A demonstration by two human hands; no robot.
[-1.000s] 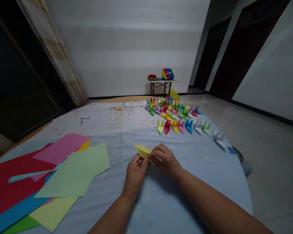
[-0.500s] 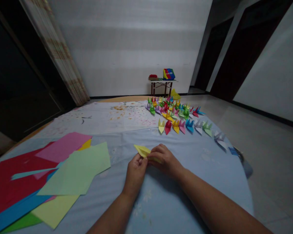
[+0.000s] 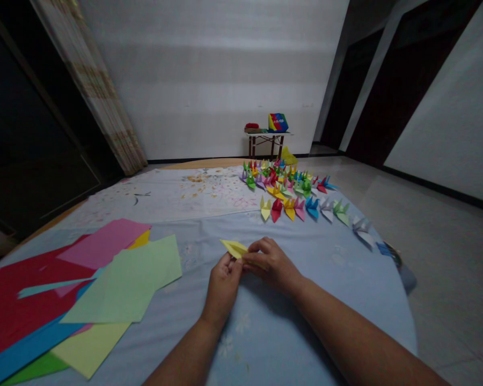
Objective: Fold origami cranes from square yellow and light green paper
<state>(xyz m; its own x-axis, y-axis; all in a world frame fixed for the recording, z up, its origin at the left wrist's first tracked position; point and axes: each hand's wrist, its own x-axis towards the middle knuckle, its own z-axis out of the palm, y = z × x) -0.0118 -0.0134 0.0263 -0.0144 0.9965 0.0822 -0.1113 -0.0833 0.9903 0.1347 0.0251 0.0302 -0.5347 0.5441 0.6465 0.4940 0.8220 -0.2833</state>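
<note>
A piece of folded yellow paper [image 3: 234, 247] is held just above the cloth in the middle of the table, its pointed end toward the far left. My left hand [image 3: 224, 276] pinches its lower edge with closed fingers. From the right, my right hand [image 3: 271, 262] grips the other end, and its fingers hide part of the paper. Beyond my hands stands a row of folded paper cranes, among them a red crane [image 3: 276, 210] and a blue crane [image 3: 312, 208]. Many more cranes [image 3: 277, 177] crowd together behind that row.
Loose coloured sheets overlap at the left, with a pale green sheet [image 3: 124, 284], a pink sheet [image 3: 104, 244] and a red sheet [image 3: 20, 289]. A light blue cloth [image 3: 201, 332] covers the round table. Against the far wall, a small table [image 3: 265, 134] carries a colourful box [image 3: 278, 123].
Hardly anything differs. Both hands keep their hold on the folded yellow paper in nearly the same place, and the view has shifted very slightly.
</note>
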